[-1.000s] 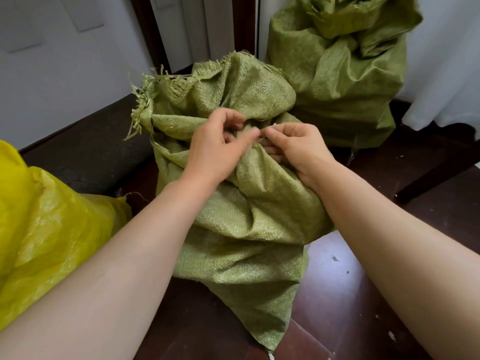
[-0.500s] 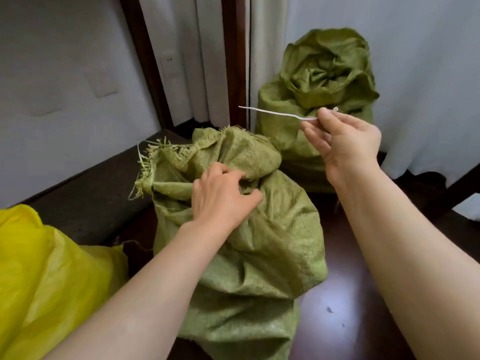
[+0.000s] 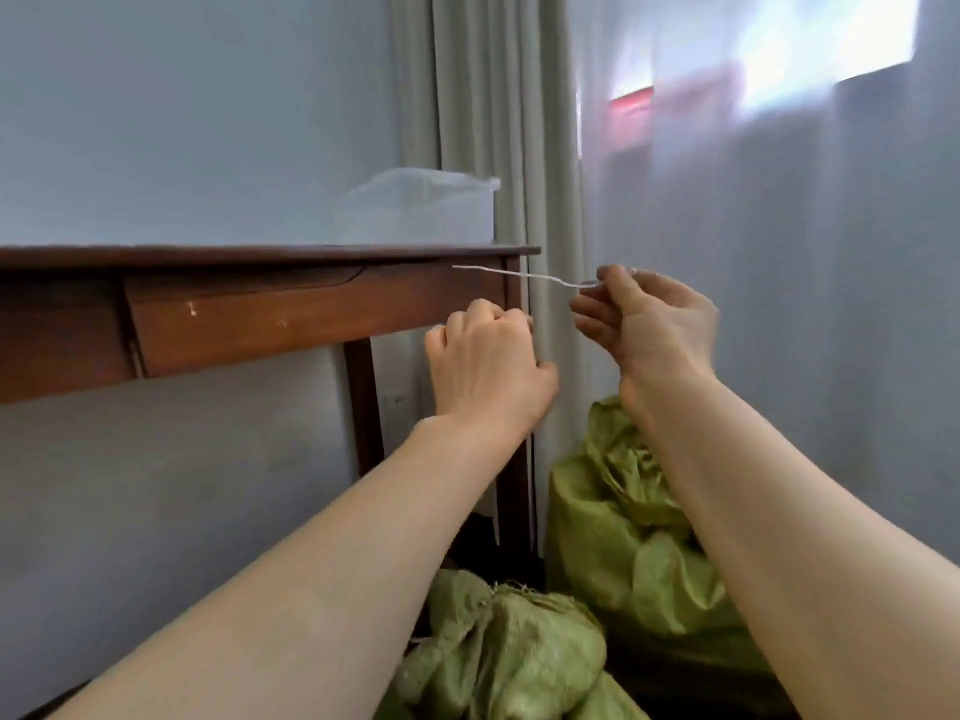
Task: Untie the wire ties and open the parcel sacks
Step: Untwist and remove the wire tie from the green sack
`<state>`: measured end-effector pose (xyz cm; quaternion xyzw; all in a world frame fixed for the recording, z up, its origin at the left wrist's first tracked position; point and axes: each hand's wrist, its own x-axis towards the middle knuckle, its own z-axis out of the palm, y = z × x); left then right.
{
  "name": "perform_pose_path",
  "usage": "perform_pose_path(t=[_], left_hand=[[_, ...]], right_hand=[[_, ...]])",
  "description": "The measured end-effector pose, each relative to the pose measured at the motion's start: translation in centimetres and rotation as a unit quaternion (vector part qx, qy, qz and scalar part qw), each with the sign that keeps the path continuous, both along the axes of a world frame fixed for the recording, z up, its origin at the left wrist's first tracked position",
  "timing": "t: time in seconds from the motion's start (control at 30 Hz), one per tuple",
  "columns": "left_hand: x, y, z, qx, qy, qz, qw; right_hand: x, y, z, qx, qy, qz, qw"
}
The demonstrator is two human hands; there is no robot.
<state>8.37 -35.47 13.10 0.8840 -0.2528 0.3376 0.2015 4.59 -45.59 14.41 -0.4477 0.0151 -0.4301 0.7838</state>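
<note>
Now pinches tie (image 3: pixel 519 275) by one end with right hand (image 3: pixel 649 324), between thumb and bent fingers, up in the air just before the corner of table (image 3: pixel 260 250), with the free end pointing left, a little wavy, touching nothing. Holds left hand (image 3: pixel 488 366) just beside and lower, curled into a loose fist, back toward the camera, with nothing showing inside. Low between the forearms: near sack (image 3: pixel 509 646), with frayed mouth on top, bunched and not spread open as far as can be seen. Just behind, beside the table leg and partly hidden by the right forearm: far sack (image 3: pixel 623 537), with crumpled top; cannot tell if tied or not. On the table: clear box (image 3: pixel 415 210), blurred. Probably the step in hand: putting the tie away, then opening the near sack. To do well: pinch firmly, close to the end, against slipping and springing of such thin wire. Lay down flat on the table or in one fixed place, never drop among the sacks, where easily lost or pricking a hand later. Mind the wire tip close to the left knuckles. Afterwards bring both hands down to the frayed mouth, take the rim at two opposite sides and pull apart gently, to avoid tearing the loose woven threads or catching fingers. Leave the far sack for after.
</note>
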Motion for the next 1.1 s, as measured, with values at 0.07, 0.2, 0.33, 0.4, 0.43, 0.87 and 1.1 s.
perform_pose_path(t=[0.07, 0.2, 0.33, 0.4, 0.43, 0.87, 1.1], left_hand=[[1.3, 0.1, 3.0, -0.003, -0.019, 0.024, 1.000], [4.6, 0.6, 7.4, 0.030, -0.039, 0.080, 0.996], [7.9, 2.0, 9.9, 0.062, 0.029, 0.114, 0.991], [9.5, 2.9, 10.5, 0.076, 0.070, 0.127, 0.986], [10.2, 3.3, 10.7, 0.090, 0.076, 0.134, 0.984], [12.5, 3.8, 12.8, 0.138, 0.025, 0.108, 0.984], [11.4, 3.4, 11.0, 0.139, 0.023, 0.124, 0.982]], right_hand=[[1.4, 0.4, 2.9, 0.024, -0.010, 0.012, 1.000], [4.9, 1.1, 6.9, 0.052, -0.015, 0.006, 0.999], [8.9, 1.9, 9.5, 0.031, -0.007, -0.008, 0.999], [10.9, 2.4, 10.7, 0.012, -0.006, -0.020, 1.000], [11.8, 2.7, 11.3, -0.001, -0.005, -0.027, 1.000], [19.5, 4.5, 15.7, -0.333, 0.198, -0.137, 0.912], [18.2, 3.8, 13.7, -0.335, 0.162, -0.154, 0.916]])
